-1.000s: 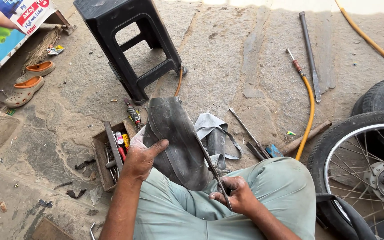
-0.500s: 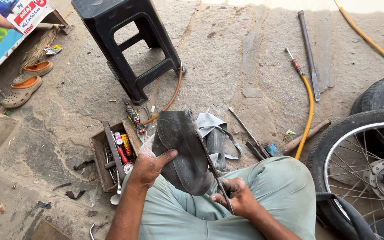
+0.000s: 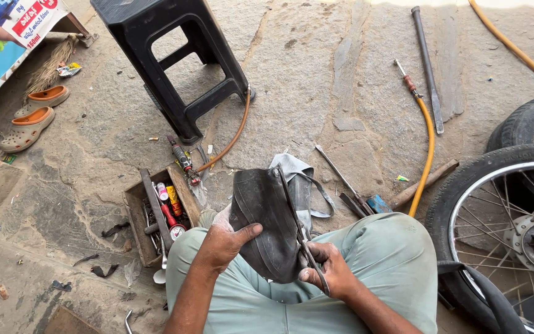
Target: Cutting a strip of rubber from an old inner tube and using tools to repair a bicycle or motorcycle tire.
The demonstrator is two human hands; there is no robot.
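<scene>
Low centre of frame, I see my left hand (image 3: 220, 244) with its fingers clamped on the rubber (image 3: 264, 222), right hand (image 3: 329, 272) gripping scissors (image 3: 301, 238) along its edge. Floppy rubber could slide, and the blades might nick my thumb.

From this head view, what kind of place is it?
Probably an outdoor roadside tyre repair spot: bare stone ground, a spoked wheel, an open toolbox, and a rubber tube cut with scissors.
</scene>
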